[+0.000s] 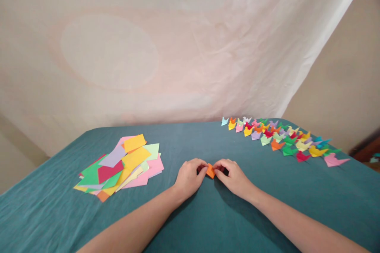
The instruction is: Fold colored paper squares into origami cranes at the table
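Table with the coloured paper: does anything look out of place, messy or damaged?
Only the pile of flat sheets on the left: it lies fanned out, sheets at odd angles. The folded figures on the right stand in rough rows, and the left hand and right hand pinch the orange paper. Nothing looks torn.

No readable txt, labels, brands, nos. or signs anywhere. Coloured paper sheets [124, 166] by the table's [208, 221] left edge were plain, no print. Same w/ the folded paper figures [279, 136] twd the far right corner and the orange paper piece [210, 170] mid-table. Pale backdrop [178, 47] behind the far edge: unmarked.
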{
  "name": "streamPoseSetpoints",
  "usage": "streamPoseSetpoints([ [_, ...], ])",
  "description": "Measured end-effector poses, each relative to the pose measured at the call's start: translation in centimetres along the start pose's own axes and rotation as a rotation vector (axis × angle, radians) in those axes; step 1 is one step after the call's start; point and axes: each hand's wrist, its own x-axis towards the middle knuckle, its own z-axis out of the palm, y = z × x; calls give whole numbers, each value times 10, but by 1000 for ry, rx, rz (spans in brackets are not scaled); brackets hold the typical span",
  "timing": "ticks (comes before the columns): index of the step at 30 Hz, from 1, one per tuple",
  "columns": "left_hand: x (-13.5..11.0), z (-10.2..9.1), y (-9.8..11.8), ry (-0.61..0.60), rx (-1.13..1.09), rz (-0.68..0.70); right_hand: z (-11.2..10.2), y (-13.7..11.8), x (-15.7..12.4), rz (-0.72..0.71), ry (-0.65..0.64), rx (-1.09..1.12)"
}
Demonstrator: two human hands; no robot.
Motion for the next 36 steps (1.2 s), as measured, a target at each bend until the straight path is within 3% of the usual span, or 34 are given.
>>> streamPoseSetpoints([
  [5, -2, -5, 5, 26, 162, 112, -3, -4, -1, -41, -20, -87],
  [10, -3, -8, 10, -60, 181, 259, -4, -5, -2, -62, -32, -144],
  [15, -3, -9, 11, -123, 242, 319, -7, -1, -4, -110, -16, -161],
  [22, -5, -11, 14, -128, 271, 330, -29, 6, -9, -381, -110, -302],
  [28, -5, -9, 13, -129, 237, 315, -30, 7, -10, -621, -166, -468],
  [36, -5, -8, 11, -121, 195, 302, -30, 3, -10, -669, -167, -480],
])
